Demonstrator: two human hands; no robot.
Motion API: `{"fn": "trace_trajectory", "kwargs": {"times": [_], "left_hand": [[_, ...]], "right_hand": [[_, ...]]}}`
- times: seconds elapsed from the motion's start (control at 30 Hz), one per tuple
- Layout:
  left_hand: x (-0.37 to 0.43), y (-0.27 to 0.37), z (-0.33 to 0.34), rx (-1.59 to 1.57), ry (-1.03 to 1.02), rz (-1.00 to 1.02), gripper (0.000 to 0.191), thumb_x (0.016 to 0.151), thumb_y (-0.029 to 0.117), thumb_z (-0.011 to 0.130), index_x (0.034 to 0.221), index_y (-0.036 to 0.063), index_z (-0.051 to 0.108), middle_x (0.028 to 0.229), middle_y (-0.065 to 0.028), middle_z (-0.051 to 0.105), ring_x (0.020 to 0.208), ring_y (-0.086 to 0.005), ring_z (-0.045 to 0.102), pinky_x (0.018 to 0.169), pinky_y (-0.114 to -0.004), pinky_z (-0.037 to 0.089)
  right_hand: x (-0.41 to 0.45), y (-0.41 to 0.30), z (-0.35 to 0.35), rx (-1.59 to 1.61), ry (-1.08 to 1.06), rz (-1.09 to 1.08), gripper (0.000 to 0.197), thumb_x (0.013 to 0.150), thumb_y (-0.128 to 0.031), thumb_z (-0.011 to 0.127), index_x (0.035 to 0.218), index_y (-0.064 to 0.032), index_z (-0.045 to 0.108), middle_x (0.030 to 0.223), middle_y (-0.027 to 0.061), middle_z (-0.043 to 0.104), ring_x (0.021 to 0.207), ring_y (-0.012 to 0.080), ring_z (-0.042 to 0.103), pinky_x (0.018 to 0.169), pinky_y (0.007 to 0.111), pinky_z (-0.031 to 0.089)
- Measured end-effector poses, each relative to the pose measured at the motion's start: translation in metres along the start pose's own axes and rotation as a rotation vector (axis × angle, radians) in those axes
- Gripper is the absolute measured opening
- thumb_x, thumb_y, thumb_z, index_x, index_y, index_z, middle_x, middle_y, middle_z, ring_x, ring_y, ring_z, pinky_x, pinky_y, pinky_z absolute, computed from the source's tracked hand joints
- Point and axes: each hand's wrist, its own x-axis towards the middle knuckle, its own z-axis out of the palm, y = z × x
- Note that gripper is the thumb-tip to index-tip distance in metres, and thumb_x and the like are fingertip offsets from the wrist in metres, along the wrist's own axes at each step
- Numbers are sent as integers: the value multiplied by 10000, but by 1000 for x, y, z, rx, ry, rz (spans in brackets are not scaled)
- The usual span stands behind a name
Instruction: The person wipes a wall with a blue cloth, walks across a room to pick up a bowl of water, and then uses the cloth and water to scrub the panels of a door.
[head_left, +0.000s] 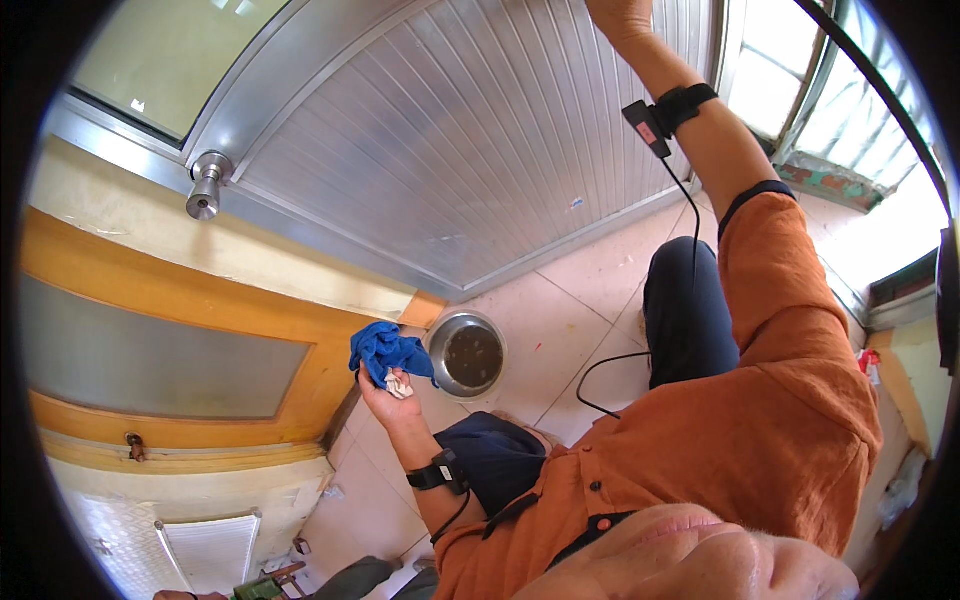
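Observation:
My left hand (391, 397) holds a bunched blue cloth (386, 351) and a crumpled piece of white paper or tissue (398, 384), palm turned up. Just right of the cloth, on the floor, stands a round metal basin (441, 373) with murky brown liquid in it. Far above, my right hand (624, 16) is at the top edge of the picture, at the ribbed metal door panel (480, 142); its fingers are cut off, so its contact with the panel is hidden.
A round metal knob (206, 187) sticks out from the door's frame. A wooden door with a grey pane (165, 352) stands at the left. Tiled floor (555, 322) lies below. Black cables run from both wrist straps. Another person's legs (360, 577) show at the bottom.

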Motion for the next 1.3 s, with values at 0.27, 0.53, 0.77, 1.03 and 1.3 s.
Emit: {"fn": "trace_trajectory", "kwargs": {"times": [0.27,0.53,0.77,1.03,1.3], "left_hand": [[-2,0,4,3,-7,11,245,915,376,522,852,146,579,687,-10,576,492,-130,507,380,-218,342],[-4,2,4,-53,-37,9,280,951,364,440,907,141,603,707,-35,609,483,-144,520,343,-228,357],[-9,5,4,-26,-47,12,237,928,356,504,896,137,588,701,-16,598,477,-141,520,375,-225,365],[-5,9,-6,-69,-70,39,261,941,354,459,908,143,610,724,-36,628,491,-148,542,347,-236,370],[-8,13,-8,-75,-72,29,264,939,359,464,902,142,609,715,-35,627,495,-144,543,352,-231,370]], "right_hand": [[-36,6,-1,14,-166,-28,59,800,-94,610,793,-37,597,803,144,561,756,356,573,658,427,462],[-32,-12,24,39,55,58,68,782,-96,620,789,-36,589,796,156,561,752,365,565,662,433,456],[-7,-18,23,-13,28,43,71,798,-78,619,830,-21,646,813,171,609,807,357,586,711,418,472],[-42,-29,10,38,-191,-169,192,796,-59,619,985,-34,637,978,147,580,894,349,570,771,416,474],[-52,-14,-7,44,-246,-61,270,797,-22,611,1065,-48,595,953,143,577,829,306,591,736,390,483]]}}
